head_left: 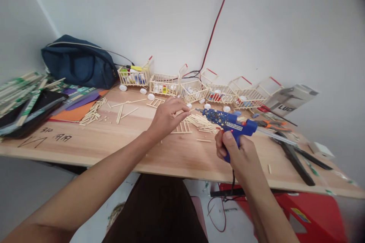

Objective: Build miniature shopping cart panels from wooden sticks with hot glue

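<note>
- I have the right hand (238,150) wrapped firmly round the handle of the blue plastic glue gun (238,124), its barrel flecked with gold and its nozzle pointing left; I cannot tell whether the trigger is squeezed.
- My left hand (168,115) is just beyond the glue gun's nozzle, thumb and fingertips narrowed onto a thin, pale wooden stick (192,109).
- The stick's free end sits right by the glue gun's tip; I cannot tell if they touch.
- Left of the glue gun, partly below my left hand, I see a flat, ladder-like wooden frame (182,132) lying on the pale wooden table (182,161).
- Just below the glue gun's barrel there is a heap of loose pale sticks (207,126).
- Behind the glue gun I have a row of miniature wooden shopping carts (195,93) with red handles and white wheels.
- To the right of the glue gun lie orange-handled pliers (275,124); far to its left stands a navy fabric bag (82,62).
</note>
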The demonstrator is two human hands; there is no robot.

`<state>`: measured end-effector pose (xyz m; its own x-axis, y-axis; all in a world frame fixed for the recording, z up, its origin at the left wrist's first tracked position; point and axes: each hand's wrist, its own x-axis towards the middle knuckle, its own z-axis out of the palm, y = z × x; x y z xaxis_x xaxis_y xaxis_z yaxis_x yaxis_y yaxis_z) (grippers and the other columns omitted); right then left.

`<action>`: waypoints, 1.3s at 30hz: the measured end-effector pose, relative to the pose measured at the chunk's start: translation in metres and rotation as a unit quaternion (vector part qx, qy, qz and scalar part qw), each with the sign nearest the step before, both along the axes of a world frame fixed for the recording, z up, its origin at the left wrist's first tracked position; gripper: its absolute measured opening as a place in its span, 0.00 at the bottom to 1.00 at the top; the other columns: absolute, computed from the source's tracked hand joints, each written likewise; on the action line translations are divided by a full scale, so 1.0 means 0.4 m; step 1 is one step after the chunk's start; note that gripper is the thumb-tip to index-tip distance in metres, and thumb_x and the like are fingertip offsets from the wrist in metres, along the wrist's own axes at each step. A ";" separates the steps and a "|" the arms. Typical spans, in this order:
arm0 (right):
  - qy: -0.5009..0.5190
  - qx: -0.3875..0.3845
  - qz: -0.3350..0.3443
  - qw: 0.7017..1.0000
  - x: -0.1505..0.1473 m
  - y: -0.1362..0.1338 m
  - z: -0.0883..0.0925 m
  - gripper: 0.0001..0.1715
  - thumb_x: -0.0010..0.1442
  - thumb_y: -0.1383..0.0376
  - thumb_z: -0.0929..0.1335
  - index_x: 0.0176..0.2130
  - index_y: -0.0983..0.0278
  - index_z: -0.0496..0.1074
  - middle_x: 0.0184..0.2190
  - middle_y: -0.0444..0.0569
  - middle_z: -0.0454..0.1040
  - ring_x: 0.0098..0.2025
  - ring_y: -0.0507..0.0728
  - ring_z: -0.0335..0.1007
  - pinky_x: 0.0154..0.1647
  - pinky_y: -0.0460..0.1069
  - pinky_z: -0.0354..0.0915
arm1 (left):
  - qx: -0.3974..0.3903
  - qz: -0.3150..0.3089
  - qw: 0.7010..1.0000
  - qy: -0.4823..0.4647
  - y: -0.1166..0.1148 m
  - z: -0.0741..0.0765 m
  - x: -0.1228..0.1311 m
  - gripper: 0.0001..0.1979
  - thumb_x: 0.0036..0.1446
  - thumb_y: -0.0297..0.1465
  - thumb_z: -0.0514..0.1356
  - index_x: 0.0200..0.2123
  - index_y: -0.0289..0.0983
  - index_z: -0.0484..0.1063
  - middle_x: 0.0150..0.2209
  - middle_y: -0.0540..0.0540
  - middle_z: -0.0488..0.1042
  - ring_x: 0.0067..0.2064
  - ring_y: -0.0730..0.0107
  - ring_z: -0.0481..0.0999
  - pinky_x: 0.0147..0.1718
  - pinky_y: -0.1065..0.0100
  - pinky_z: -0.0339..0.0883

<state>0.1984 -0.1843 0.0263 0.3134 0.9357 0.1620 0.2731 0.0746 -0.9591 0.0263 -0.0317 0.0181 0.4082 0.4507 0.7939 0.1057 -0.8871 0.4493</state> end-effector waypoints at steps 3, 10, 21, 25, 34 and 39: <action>-0.011 -0.005 -0.004 1.000 0.002 -0.001 -0.001 0.27 0.60 0.45 0.64 0.25 0.64 0.63 0.19 0.42 0.60 0.20 0.48 0.55 0.21 0.45 0.54 | -0.001 0.001 1.000 0.000 -0.001 0.002 -0.001 0.06 0.59 0.32 0.61 0.31 0.37 0.75 0.33 0.46 0.77 0.36 0.69 0.73 0.39 0.65 0.64; -0.015 -0.006 -0.003 1.000 0.006 0.000 -0.006 0.28 0.60 0.45 0.65 0.23 0.64 0.62 0.17 0.42 0.60 0.20 0.49 0.55 0.21 0.45 0.53 | -0.006 0.001 1.000 -0.009 0.002 -0.002 0.000 0.07 0.59 0.33 0.61 0.30 0.37 0.75 0.33 0.46 0.77 0.36 0.68 0.73 0.39 0.65 0.64; -0.014 0.002 -0.004 1.000 0.009 -0.002 -0.013 0.28 0.60 0.46 0.65 0.22 0.63 0.60 0.16 0.43 0.60 0.19 0.49 0.55 0.20 0.45 0.53 | -0.017 0.004 1.000 -0.009 0.000 0.000 -0.001 0.07 0.59 0.34 0.61 0.31 0.37 0.75 0.32 0.46 0.77 0.36 0.68 0.73 0.39 0.65 0.64; -0.012 0.009 -0.008 1.000 0.006 -0.002 -0.012 0.28 0.59 0.45 0.66 0.22 0.63 0.60 0.16 0.43 0.60 0.19 0.49 0.55 0.19 0.45 0.53 | -0.014 0.005 1.000 -0.008 0.000 -0.002 -0.002 0.07 0.59 0.33 0.61 0.31 0.37 0.75 0.32 0.46 0.77 0.36 0.69 0.73 0.38 0.65 0.64; -0.025 0.002 -0.007 1.000 0.004 -0.003 -0.007 0.30 0.58 0.43 0.66 0.21 0.63 0.60 0.15 0.43 0.60 0.19 0.49 0.55 0.19 0.46 0.54 | -0.027 0.010 0.999 -0.013 -0.004 0.003 0.000 0.07 0.58 0.32 0.61 0.29 0.37 0.75 0.32 0.46 0.77 0.36 0.68 0.73 0.38 0.65 0.65; -0.038 -0.009 -0.013 0.999 0.003 -0.003 -0.007 0.29 0.59 0.44 0.65 0.21 0.63 0.59 0.15 0.43 0.60 0.19 0.49 0.55 0.20 0.46 0.53 | -0.032 0.010 0.999 -0.010 -0.003 0.000 0.000 0.07 0.58 0.33 0.61 0.30 0.38 0.75 0.32 0.46 0.78 0.36 0.68 0.73 0.38 0.64 0.65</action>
